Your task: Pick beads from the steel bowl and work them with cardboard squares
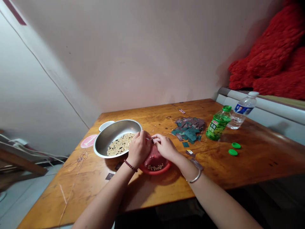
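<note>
Both hands meet over a small red basket (157,172) with pale beads (156,167) in its bottom. My left hand (139,149), with a dark bead bracelet at the wrist, is closed, its fingertips mostly turned away from view. My right hand (165,146) faces it with thumb and finger pinched together. Something tiny seems to be between the fingertips, too small to name. Just left of my left hand stands a steel bowl (101,143), tilted in appearance, holding many pale and black beads (120,144).
Right of the basket lies a heap of dark green and brownish pieces (189,128). Beyond it stand a green bottle (217,124) and a clear bottle (243,109), with green caps (233,152) nearby. Loose thread (79,157) and a pink round disc (88,142) lie at left on the wooden table (202,178).
</note>
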Demonstrator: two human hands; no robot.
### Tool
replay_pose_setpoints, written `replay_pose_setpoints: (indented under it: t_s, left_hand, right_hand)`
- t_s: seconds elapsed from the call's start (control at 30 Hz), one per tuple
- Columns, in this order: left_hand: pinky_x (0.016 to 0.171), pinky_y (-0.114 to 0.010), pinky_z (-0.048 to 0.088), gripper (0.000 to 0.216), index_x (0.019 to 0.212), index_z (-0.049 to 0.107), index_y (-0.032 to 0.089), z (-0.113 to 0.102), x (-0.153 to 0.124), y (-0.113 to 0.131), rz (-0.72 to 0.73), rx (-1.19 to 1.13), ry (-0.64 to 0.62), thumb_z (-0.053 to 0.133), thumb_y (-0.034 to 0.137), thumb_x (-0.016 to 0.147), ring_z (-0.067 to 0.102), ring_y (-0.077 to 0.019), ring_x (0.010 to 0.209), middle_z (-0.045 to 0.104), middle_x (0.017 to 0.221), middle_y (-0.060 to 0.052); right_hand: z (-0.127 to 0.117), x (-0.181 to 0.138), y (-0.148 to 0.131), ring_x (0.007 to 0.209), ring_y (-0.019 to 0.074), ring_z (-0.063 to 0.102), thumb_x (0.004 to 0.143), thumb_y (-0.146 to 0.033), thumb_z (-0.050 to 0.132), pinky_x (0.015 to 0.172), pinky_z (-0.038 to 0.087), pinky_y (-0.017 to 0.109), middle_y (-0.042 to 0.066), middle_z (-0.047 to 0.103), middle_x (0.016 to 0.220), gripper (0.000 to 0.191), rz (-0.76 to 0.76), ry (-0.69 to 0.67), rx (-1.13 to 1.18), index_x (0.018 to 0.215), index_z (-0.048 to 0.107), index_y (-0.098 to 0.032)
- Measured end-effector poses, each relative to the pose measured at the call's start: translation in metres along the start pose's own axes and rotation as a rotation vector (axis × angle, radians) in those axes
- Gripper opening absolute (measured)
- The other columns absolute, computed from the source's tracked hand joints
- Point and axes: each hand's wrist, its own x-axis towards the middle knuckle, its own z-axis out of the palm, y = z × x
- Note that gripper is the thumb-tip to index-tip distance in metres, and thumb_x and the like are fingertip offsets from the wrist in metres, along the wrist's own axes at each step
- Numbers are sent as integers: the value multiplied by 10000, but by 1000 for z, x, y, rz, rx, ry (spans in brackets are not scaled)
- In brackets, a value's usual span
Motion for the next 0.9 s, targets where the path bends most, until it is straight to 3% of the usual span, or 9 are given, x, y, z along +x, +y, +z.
replay_pose_setpoints:
  t_s: [0.3, 0.47, 0.67, 0.9]
  left_hand:
    - [666, -288, 439, 108, 871, 469, 214, 5, 1, -1, -58, 5, 30, 542, 240, 797, 587, -196, 835, 624, 865, -43]
    - [669, -278, 439, 112, 855, 474, 212, 9, -2, 2, -23, -31, 37, 555, 257, 792, 578, -175, 793, 615, 846, -33]
    - [675, -272, 440, 119, 873, 477, 212, 14, -4, 2, -55, -31, 130, 560, 235, 791, 585, -178, 847, 641, 848, -27]
    - [700, -302, 434, 110, 884, 481, 205, 12, -2, 4, -34, 26, 100, 537, 266, 811, 578, -200, 862, 621, 863, -44]
  right_hand:
    - [-1, 2, 6, 881, 187, 680, 863, -220, 511, 764, 501, 269, 32, 729, 925, 170, -8, 28, -54, 919, 670, -237]
    - [0, 7, 13, 865, 173, 680, 845, -191, 521, 803, 512, 276, 28, 729, 924, 204, -14, 66, 28, 951, 691, -232]
    - [2, 11, 16, 895, 161, 683, 848, -179, 514, 821, 522, 269, 34, 727, 964, 226, -30, 56, 168, 983, 692, -211]
    - [0, 11, 15, 906, 163, 684, 832, -142, 523, 849, 522, 285, 49, 724, 995, 259, -30, 50, 197, 1015, 699, -197]
